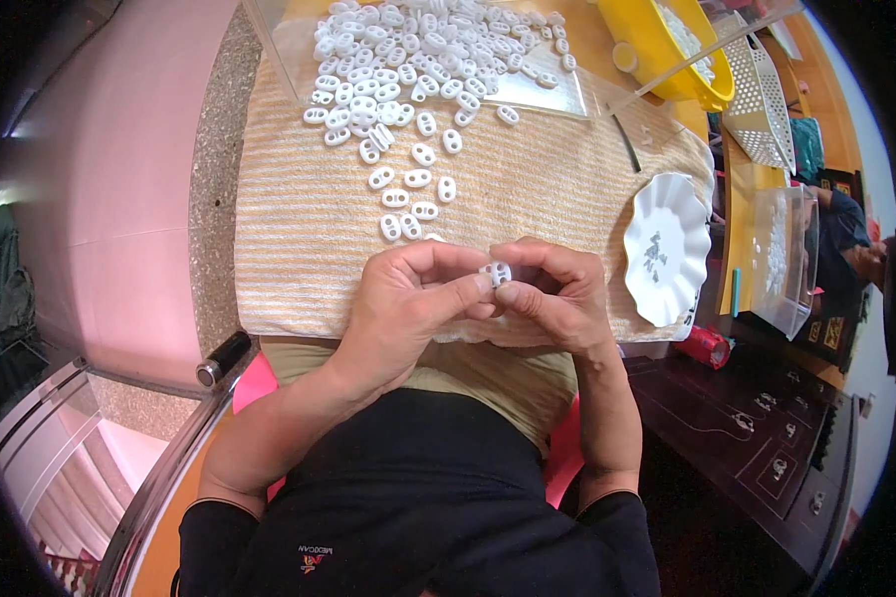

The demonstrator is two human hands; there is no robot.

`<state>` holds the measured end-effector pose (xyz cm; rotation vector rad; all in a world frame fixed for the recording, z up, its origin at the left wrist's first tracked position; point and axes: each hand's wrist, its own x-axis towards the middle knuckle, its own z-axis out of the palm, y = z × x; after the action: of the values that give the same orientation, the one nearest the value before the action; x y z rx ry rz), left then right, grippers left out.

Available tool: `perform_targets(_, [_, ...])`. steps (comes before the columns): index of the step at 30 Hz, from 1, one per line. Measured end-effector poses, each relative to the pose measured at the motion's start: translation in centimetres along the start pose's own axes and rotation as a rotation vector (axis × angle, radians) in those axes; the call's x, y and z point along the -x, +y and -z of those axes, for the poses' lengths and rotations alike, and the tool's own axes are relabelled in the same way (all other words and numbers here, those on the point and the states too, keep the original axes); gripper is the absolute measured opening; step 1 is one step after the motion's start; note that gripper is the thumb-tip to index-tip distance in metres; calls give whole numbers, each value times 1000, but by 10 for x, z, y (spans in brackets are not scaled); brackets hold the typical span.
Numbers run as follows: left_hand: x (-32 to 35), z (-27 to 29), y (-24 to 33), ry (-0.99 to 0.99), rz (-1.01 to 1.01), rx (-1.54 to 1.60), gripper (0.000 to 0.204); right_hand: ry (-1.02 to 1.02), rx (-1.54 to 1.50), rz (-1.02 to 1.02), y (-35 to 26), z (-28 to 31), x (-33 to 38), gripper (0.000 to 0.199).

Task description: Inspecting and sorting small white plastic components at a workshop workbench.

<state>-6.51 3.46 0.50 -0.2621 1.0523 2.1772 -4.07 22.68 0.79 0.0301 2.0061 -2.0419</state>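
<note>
i sit in what appears a small workshop, indicated by: heaped two-hole parts (435,42) on my towel-covered desk (304,224), a yellow bin (659,78), and a co-worker (844,227) beside a clear tray (792,316).

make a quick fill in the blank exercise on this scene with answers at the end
1. The left hand and right hand hold a small piece coloured ____.
2. The scalloped plate lies to the person's ____.
3. Most loose pieces show ____ holes each.
4. The tub beside the perforated basket is ____.

Missing words: white; right; two; yellow.
</note>
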Motion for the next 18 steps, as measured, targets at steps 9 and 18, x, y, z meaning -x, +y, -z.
perform_targets(9, [1, -2, 3, 4, 38, 33, 17, -12, -83, -39, -1, 0, 0, 28])
perform_targets(18, [0, 2, 3, -54, 174, 204, 17, -32, -205, -72, 0, 1, 1, 28])
